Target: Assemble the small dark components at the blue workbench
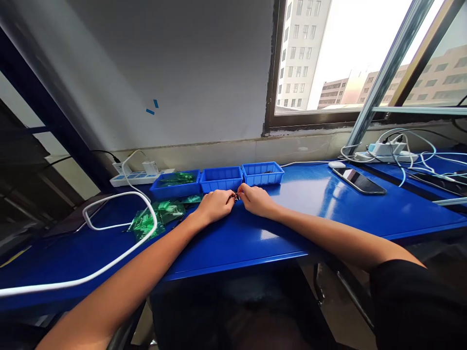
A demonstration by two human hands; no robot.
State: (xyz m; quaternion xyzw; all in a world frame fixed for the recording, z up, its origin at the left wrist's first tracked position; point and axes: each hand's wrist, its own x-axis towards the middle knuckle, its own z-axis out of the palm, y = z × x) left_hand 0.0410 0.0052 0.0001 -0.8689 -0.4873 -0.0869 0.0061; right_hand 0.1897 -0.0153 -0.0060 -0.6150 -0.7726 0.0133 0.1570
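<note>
My left hand [216, 205] and my right hand [257, 200] meet over the blue table, fingers closed. Between their fingertips is a small dark piece [236, 197] with light and reddish bits, too small to name. Both hands pinch at it. Just beyond them stand three blue bins in a row. The left bin [175, 190] holds green packets, the middle bin [221, 184] sits right behind my left hand, and the right bin [263, 181] has a few dark bits inside. More green packets [155, 218] lie to the left of my left hand.
A white cable [109, 265] loops over the table's left side. A white power strip [120, 181] lies behind it. At the right are a phone [359, 180], a small white case [336, 165], and another power strip with tangled cables [386, 154]. A metal post [386, 73] rises by the window.
</note>
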